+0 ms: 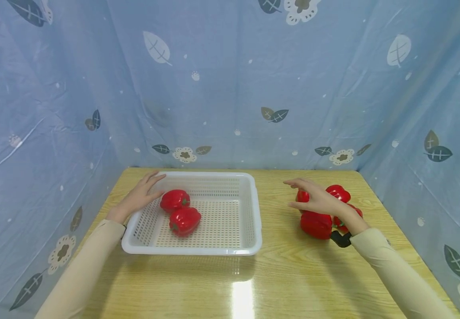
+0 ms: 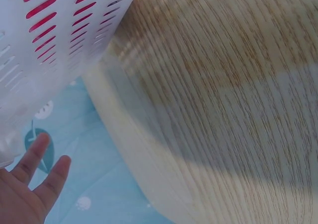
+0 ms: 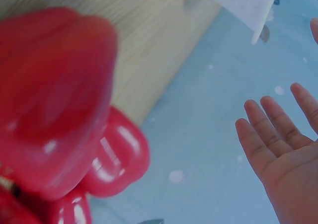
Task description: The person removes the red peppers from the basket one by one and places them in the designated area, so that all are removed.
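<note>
Two red bell peppers, one behind the other, lie in the left part of a white perforated plastic basket. Over the basket's left rim is my left hand, fingers spread, holding nothing. In the left wrist view the left hand shows beside the basket's slotted wall. My right hand hovers above a cluster of red bell peppers on the right, partly hiding them. Its fingers are extended and hold nothing; large peppers fill the left of the right wrist view.
Everything stands on a light wood-grain table. Blue patterned curtain hangs along the back and both sides, close to the table's edges. A black strap piece shows at the right wrist.
</note>
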### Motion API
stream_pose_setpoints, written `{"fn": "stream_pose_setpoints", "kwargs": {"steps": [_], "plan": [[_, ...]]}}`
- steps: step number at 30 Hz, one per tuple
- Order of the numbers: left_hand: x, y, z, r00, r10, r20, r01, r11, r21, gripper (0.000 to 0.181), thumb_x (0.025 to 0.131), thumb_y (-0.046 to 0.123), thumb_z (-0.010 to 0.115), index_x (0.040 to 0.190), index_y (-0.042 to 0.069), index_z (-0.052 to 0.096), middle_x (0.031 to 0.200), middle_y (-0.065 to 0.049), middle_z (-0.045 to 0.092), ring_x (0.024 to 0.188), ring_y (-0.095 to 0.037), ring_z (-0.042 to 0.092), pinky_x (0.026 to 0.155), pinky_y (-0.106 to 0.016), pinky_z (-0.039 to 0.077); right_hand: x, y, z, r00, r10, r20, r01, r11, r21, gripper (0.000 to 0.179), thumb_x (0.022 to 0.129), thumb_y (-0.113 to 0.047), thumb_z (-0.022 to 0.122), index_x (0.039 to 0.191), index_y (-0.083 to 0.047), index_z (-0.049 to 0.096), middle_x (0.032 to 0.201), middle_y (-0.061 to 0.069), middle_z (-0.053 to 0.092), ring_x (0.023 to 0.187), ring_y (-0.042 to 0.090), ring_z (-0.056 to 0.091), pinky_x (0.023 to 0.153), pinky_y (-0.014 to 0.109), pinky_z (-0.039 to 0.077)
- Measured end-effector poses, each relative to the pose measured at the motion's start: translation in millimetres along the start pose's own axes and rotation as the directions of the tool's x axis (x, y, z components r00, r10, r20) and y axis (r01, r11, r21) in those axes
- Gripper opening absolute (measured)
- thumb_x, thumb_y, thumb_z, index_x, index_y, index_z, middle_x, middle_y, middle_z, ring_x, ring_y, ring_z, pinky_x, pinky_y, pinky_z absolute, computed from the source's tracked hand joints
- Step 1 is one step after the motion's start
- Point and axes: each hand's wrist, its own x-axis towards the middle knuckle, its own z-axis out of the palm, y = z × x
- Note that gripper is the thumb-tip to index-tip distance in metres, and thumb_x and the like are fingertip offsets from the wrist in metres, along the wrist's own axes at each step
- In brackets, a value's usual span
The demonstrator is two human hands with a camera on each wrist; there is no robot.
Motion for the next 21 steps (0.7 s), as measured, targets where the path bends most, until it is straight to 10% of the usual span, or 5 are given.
{"fn": "stream_pose_setpoints", "kwargs": {"steps": [21], "plan": [[0.6,2.5,-1.8,1.0,-0.014,0.015,0.013,1.0,0.008,0.062,0.092,0.038,0.055,0.144,0.015,0.032,0.152,-0.019,0.015,0.136,-0.044,0.017,0.101,-0.069,0.022,55.7,-37,19,0.994,-0.098,0.044,0.095,0.994,0.062,0.066,0.081,-0.038,0.07,0.136,-0.012,0.045,0.135,0.005,0.047,0.12,0.026,0.048,0.096,0.051,0.042]]}}
